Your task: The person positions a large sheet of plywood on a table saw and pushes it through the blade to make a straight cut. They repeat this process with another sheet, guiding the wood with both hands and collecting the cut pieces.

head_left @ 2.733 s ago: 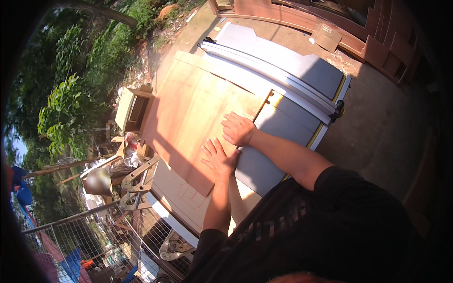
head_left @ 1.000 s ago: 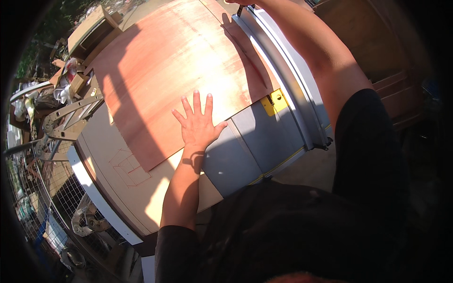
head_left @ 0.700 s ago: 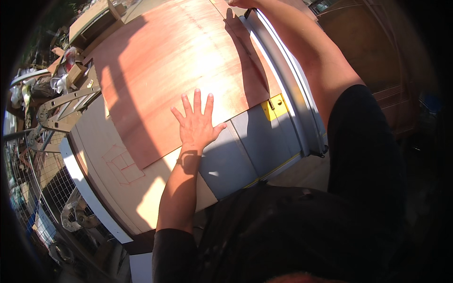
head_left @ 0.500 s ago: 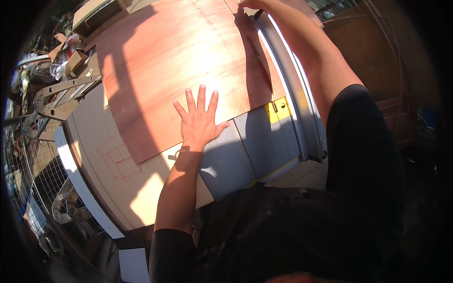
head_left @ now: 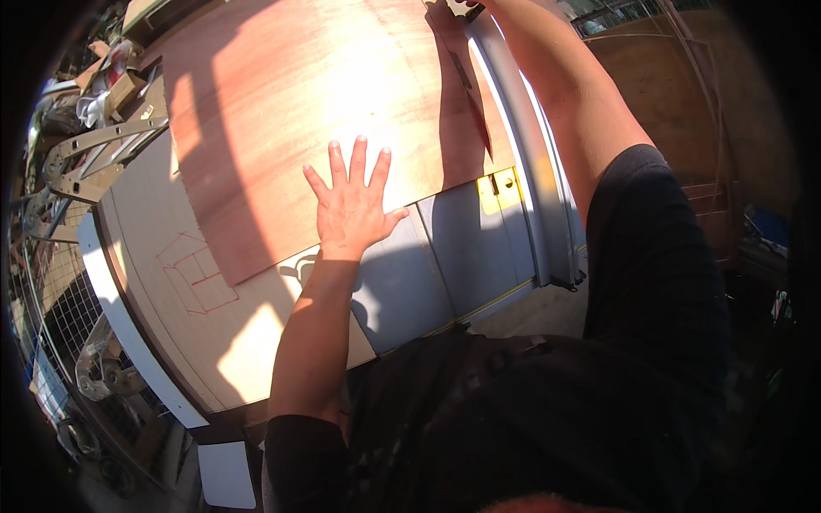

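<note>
A large reddish plywood sheet [head_left: 256,111] lies flat over a saw table with a grey metal top [head_left: 402,282]. My left hand [head_left: 355,214] rests on the sheet's near edge, open, palm down with fingers spread. My right arm stretches forward along the grey metal fence [head_left: 534,162] at the sheet's right side. Only a sliver of my right hand [head_left: 468,3] shows at the top edge, by the fence's far end, so its grip is hidden. A yellow insert plate [head_left: 499,191] sits just past the sheet's near edge, beside the fence.
A pale wooden side panel [head_left: 154,248] with a red line drawing extends the table leftward, edged by a white curved-looking rail [head_left: 128,333]. Piled scraps [head_left: 107,98] and wire mesh [head_left: 68,291] stand further left. Brown boards [head_left: 650,94] lean at the right.
The whole view has shifted slightly, with everything a little further left and up. Less of my right hand shows at the top. My left hand keeps its place on the sheet.
</note>
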Demonstrator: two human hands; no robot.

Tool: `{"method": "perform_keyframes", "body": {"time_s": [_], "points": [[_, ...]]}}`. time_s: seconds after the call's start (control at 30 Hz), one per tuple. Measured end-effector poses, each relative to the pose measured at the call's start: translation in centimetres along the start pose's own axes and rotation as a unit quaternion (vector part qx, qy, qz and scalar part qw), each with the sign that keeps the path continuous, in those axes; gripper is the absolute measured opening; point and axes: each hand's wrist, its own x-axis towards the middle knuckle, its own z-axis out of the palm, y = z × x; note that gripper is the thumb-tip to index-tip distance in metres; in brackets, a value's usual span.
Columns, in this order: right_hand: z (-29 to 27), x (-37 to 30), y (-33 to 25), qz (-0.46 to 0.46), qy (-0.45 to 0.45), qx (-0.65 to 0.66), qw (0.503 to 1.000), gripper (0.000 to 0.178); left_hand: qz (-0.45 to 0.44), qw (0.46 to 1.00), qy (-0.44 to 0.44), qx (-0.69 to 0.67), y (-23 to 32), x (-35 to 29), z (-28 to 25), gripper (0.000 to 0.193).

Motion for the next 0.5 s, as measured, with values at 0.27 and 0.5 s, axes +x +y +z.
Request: {"method": "perform_keyframes", "body": {"time_s": [0.27, 0.5], "points": [[0.3, 0.4, -1.0, -0.007, 0.000, 0.004, 1.000, 0.032, -0.002, 1.000, -0.003, -0.010, -0.1, 0.1, -0.3, 0.096], [0.3, 0.3, -1.7, -0.015, 0.009, 0.012, 1.000, 0.032, -0.006, 1.000, 0.001, -0.012, -0.1, 0.0, -0.4, 0.098]]}}
